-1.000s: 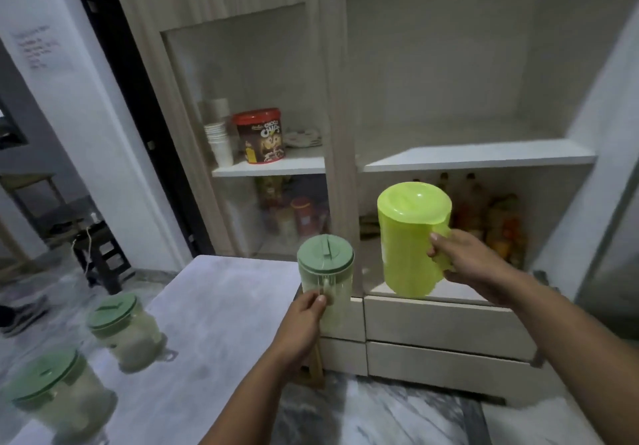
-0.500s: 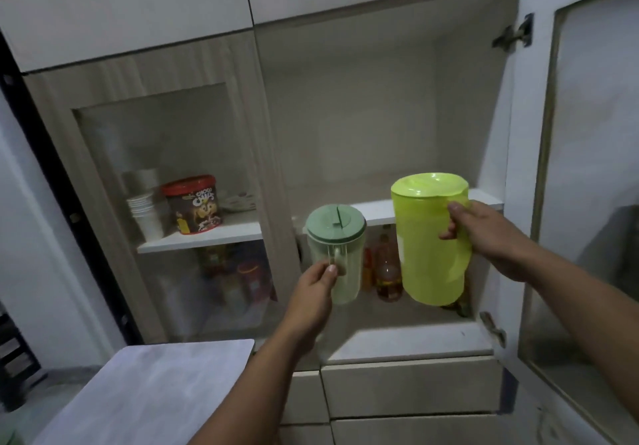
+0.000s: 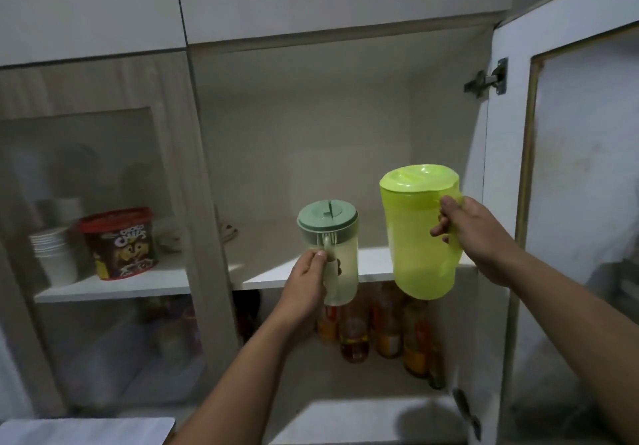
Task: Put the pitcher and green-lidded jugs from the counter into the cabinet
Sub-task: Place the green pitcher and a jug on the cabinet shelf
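Note:
My left hand (image 3: 306, 280) grips the handle of a clear jug with a dull green lid (image 3: 328, 237), held upright in front of the cabinet's white shelf (image 3: 262, 277). My right hand (image 3: 473, 233) holds the lime-green pitcher (image 3: 416, 233) by its handle, upright, at the right side of the open compartment. Both vessels hang in the air just before the shelf's front edge, the pitcher slightly higher. The open cabinet compartment behind them holds nothing on this shelf's right half.
The cabinet door (image 3: 567, 202) stands open at the right, close to my right arm. Behind the shut glass door at left are a red cereal tub (image 3: 119, 242) and stacked white cups (image 3: 55, 254). Several bottles (image 3: 387, 327) stand on the lower shelf. A corner of the counter (image 3: 86, 431) shows bottom left.
Both hands have raised the jug and pitcher from counter height up and toward the cabinet shelf. The view has tilted up, so the counter and its other jugs left the frame.

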